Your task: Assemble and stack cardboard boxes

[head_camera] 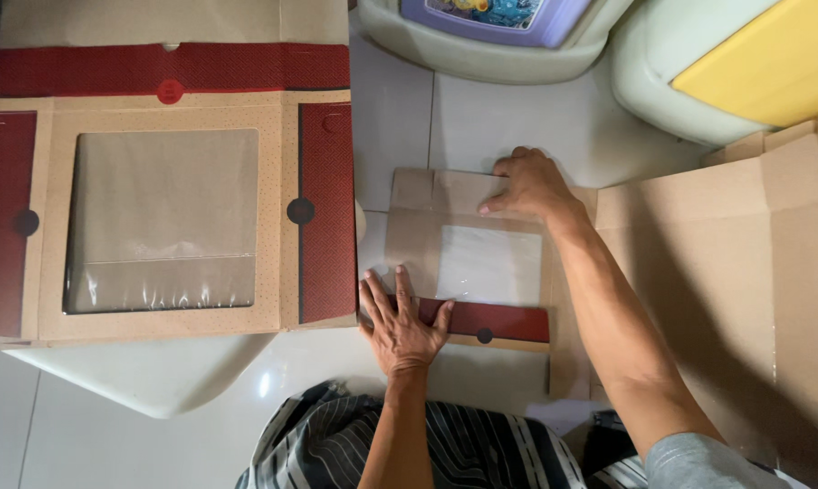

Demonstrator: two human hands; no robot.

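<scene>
A flat, unfolded cardboard box blank [468,263] with a clear plastic window and a red near flap lies on the white tiled floor in front of me. My left hand [400,321] presses flat, fingers spread, on its near left corner beside the red flap [499,321]. My right hand [528,184] rests on the blank's far edge, fingers bent down onto the cardboard. Neither hand grips anything.
A stack of larger windowed box blanks [164,217] with red flaps sits at the left on a pale surface. More plain brown cardboard sheets [744,263] lie at the right. Pale plastic furniture pieces [698,63], one with a yellow panel, stand at the far side.
</scene>
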